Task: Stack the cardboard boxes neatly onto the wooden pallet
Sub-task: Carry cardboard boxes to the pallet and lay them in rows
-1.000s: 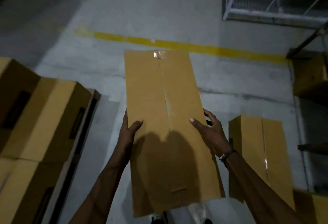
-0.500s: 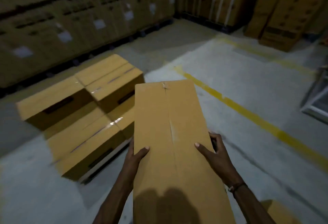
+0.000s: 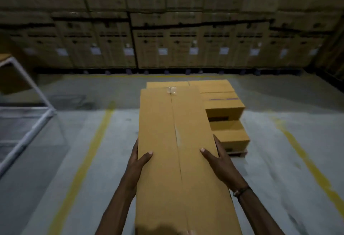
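Carried box: We see a long cardboard box (image 3: 178, 160) held flat-side up in the centre of the head view, its long axis running straight away from the person, the far end toward the stack ahead.
Seam and tape: A centre seam runs lengthwise along the top face; a patch of clear tape (image 3: 172, 90) sits at the far end of that seam.
Left hand: We note the left hand (image 3: 138, 162) clasping the left long edge, thumb laid over the top face, the fingers hidden down the side; the forearm reaches up from the lower frame.
Right hand: The right hand (image 3: 216, 157) grips the right long edge opposite, thumb on the top face and fingers extended along the side wall; a dark wristband (image 3: 242, 191) circles the wrist.
Hand spacing: The two hands stand apart by the box's width, both fastened on it.
Stacked boxes: Boxes (image 3: 223, 104) lie in tiers just beyond and to the right of the carried box, partly hidden by it.
Pallet: We glimpse a corner of the wooden pallet (image 3: 239, 153) beneath the stack.
Surroundings: Yellow floor lines (image 3: 87, 153) flank the path; a wall of cartons (image 3: 167, 39) closes the background; a white metal frame (image 3: 28, 123) stands at left.
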